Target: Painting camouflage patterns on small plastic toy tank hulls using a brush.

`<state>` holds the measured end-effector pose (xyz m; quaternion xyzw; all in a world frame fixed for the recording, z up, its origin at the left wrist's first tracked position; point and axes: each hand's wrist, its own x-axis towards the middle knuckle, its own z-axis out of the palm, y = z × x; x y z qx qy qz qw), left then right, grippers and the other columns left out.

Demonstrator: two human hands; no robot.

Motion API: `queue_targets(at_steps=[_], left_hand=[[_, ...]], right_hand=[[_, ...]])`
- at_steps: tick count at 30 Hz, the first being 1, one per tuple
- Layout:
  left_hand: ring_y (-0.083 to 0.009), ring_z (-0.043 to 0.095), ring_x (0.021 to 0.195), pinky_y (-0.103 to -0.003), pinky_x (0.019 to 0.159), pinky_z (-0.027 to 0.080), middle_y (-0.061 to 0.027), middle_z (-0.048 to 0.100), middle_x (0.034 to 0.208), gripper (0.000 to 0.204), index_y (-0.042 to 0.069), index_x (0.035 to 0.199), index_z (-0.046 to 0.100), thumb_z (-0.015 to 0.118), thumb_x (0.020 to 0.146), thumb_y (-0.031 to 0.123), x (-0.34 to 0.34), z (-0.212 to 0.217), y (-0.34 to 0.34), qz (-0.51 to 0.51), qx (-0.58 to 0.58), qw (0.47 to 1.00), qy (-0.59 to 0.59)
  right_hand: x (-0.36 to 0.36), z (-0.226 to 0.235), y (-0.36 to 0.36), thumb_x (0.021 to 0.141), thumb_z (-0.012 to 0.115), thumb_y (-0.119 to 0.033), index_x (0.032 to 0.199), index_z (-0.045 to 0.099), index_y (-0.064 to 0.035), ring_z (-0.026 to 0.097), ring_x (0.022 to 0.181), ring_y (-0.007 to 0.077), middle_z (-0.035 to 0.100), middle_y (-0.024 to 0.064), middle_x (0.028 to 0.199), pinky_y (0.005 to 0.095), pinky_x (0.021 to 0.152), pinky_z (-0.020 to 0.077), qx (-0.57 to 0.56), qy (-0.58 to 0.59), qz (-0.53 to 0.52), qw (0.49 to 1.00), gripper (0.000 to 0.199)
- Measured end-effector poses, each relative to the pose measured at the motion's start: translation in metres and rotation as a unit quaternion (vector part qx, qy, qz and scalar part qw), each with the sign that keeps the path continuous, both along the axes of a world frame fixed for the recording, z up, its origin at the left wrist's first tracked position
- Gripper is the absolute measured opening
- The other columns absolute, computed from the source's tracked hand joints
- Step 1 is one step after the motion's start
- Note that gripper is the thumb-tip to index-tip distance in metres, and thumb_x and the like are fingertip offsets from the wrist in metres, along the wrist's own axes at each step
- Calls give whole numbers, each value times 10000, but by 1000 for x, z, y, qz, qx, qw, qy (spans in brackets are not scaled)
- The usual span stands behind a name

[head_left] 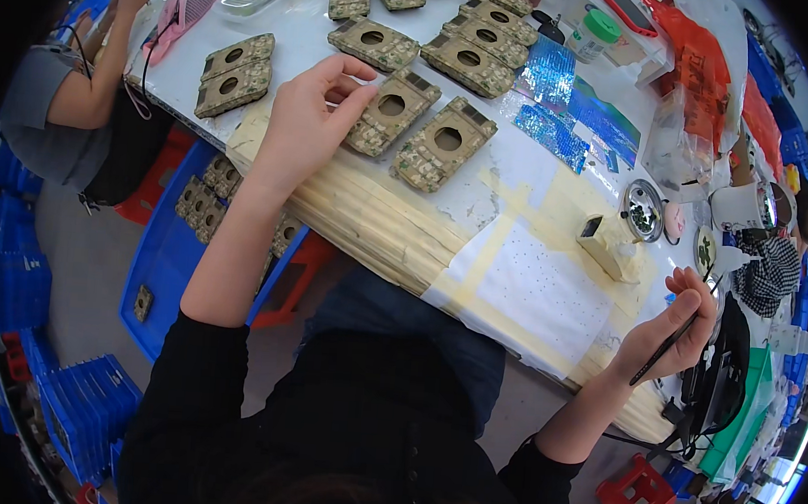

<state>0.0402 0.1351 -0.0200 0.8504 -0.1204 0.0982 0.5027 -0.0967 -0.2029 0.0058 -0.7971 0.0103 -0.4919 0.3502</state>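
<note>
My left hand (pixel 315 119) is at the left side of a camouflage-painted model tank hull (pixel 404 91), thumb against its edge and fingers curled. This hull has a round hole in its top and rests on the table. Just to its right lies a matching hull (pixel 426 158). My right hand (pixel 668 331) grips a thin dark paintbrush (pixel 669 345), its tip upward near a small dish of dark green paint (pixel 704 250). Further hulls (pixel 372 44) sit in groups beyond my left hand, and a joined pair (pixel 235 75) stands left of it.
A round metal tin (pixel 643 211), a pale block (pixel 610 248) and a speckled white sheet (pixel 523 288) lie toward the right. Below the table's left edge, a blue tray (pixel 163 277) holds more camouflage parts. A co-worker's arm (pixel 97 90) is at far left; a red stool (pixel 635 495) stands lower right.
</note>
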Motion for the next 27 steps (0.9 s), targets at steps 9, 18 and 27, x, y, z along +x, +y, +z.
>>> queue_targets(at_steps=[9,18,27], left_hand=[[-408,462,1127,-538,1017,281,-209,565,1078,350,62,1101,587,598,859,314,-50,1,-52,68,252,937,-234],[-444,352,1205,-615,1030,195,-245,457,1153,392,119,1110,562,664,776,298,-63,-1,-67,46,309,928,-203],[-441,332,1222,-646,1016,166,-203,452,1134,321,117,1033,574,661,791,309,-61,-3,-70,54,305,933,-185]], right_hand=[[0,-2,-1,957,469,-168,899,568,31,542,728,165,578,113,848,263,661,463,-30,-11,12,999,230],[-1,-2,-1,959,457,-149,868,570,32,532,720,170,577,121,846,262,620,458,-43,-23,2,999,232],[-1,-1,0,956,457,-141,861,569,32,527,710,169,576,121,838,262,617,455,-46,-21,0,999,227]])
